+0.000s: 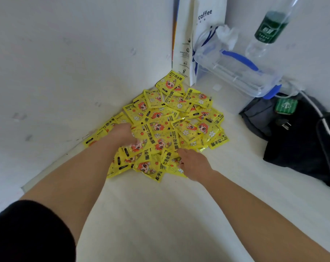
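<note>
A heap of yellow hand-warmer packets (160,129) with a red-haired cartoon figure lies in the corner of the white table (160,214), against the walls. My left hand (122,132) reaches into the left side of the heap. Its fingers are buried under packets and blurred, so their hold is hidden. At the near edge of the heap my right hand (193,164) has its fingers curled round a packet (168,157), thumb on top.
A white "coffee" paper bag (198,35) stands in the back corner. A clear plastic box with blue clips (236,72) and a water bottle with a green label (270,29) sit to its right. A black bag (296,144) with cables lies at the right.
</note>
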